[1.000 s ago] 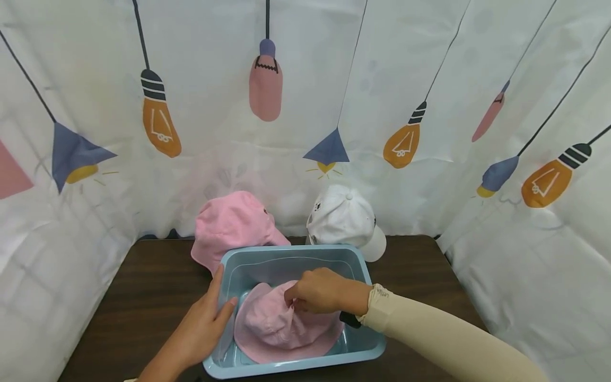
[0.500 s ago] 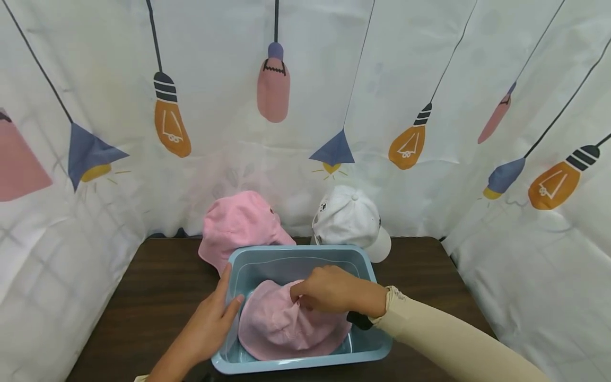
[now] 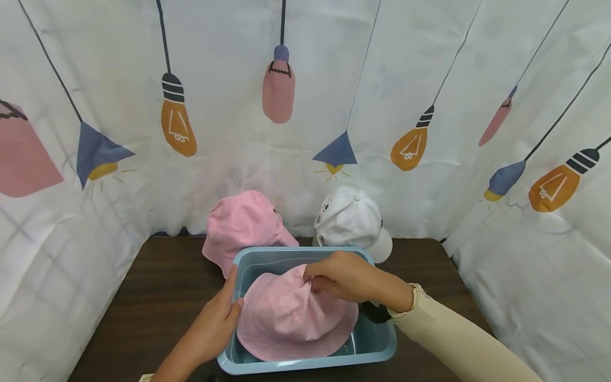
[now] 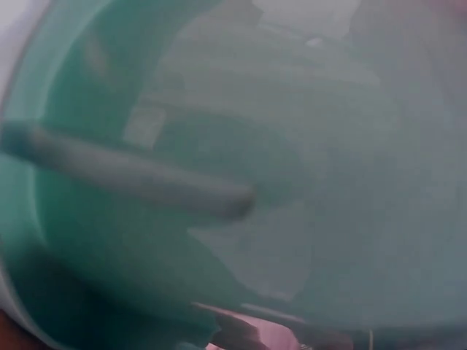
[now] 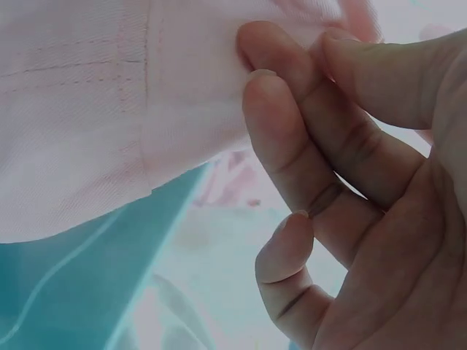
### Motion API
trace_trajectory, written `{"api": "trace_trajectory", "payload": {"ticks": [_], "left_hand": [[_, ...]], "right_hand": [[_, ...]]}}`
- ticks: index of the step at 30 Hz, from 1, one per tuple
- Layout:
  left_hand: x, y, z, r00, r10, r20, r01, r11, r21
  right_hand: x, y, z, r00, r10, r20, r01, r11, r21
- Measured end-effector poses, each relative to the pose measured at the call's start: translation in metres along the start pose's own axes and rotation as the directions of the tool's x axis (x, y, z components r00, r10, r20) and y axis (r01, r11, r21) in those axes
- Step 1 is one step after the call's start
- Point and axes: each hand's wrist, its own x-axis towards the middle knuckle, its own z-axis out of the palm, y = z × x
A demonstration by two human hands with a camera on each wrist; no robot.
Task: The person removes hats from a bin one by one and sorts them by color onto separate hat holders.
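Observation:
A pale pink bucket hat is partly raised inside a light blue plastic tub. My right hand pinches the fabric at its crown. In the right wrist view, the thumb and fingers of this hand meet at the pink cloth, with the little finger curled apart from it. My left hand grips the tub's left side, the thumb over the rim and the other fingers along the outside. The tub's blue-green plastic fills most of the blurred left wrist view.
Behind the tub lie a brighter pink cap at left and a white baseball cap at right. All rest on a dark wood table. A white lamp-print curtain surrounds its back and sides.
The bucket hat has come up from the tub floor, pulled upward and slightly right by my right hand. My left hand keeps its place on the tub. The head view has shifted slightly.

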Motion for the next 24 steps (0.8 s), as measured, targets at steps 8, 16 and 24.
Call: {"api": "trace_trajectory", "payload": {"ticks": [8,16,24], "left_hand": [[0.002,-0.002,0.001,1.000,0.006,0.022,-0.006,1.000,-0.014],[0.001,-0.001,0.003,0.996,0.063,-0.057,-0.062,0.998,0.022],[0.004,0.001,0.004,1.000,-0.007,0.003,0.007,1.000,-0.022]], "right_hand": [[-0.003,0.002,-0.032,0.996,-0.010,-0.093,0.021,0.992,0.122],[0.008,-0.002,-0.070,0.978,0.011,-0.209,0.013,0.994,0.109],[0.034,0.004,-0.098,0.928,0.039,-0.372,-0.018,0.998,0.060]]}}
